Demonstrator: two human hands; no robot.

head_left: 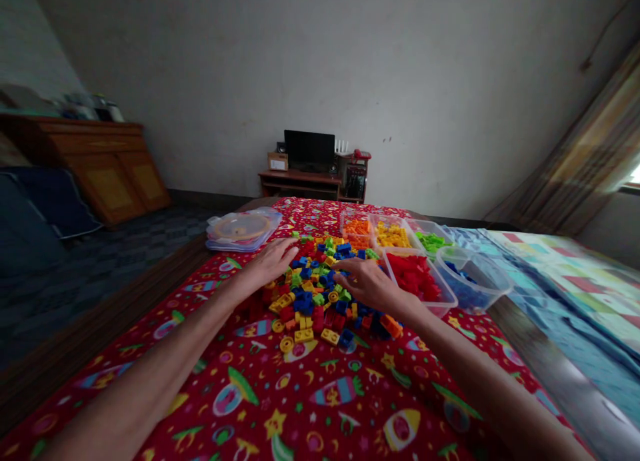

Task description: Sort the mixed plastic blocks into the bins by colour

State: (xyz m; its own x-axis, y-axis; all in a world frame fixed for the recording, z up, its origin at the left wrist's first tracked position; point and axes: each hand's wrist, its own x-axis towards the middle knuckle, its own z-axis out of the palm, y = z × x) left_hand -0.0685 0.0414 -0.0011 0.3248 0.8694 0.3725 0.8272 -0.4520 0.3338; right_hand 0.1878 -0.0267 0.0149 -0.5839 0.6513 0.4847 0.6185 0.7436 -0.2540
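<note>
A mixed pile of toy building bricks (305,301) in red, yellow, blue, green and orange lies on the red patterned cloth (295,414). Over its left edge my left hand (273,261) reaches with fingers stretched out, and nothing shows in it. On the right side of the pile, my right hand (367,281) hovers at or just above the bricks, its fingers apart and pointing left. Just beyond that hand is a clear tub of red bricks (413,278). Whether the fingertips touch any brick is hard to see.
Clear tubs hold orange bricks (357,229), yellow bricks (393,236), green bricks (433,241) and blue bricks (460,273). Stacked clear lids (243,228) lie at the left back. A bed (565,294) adjoins the right side; a monitor (309,149) stands by the far wall.
</note>
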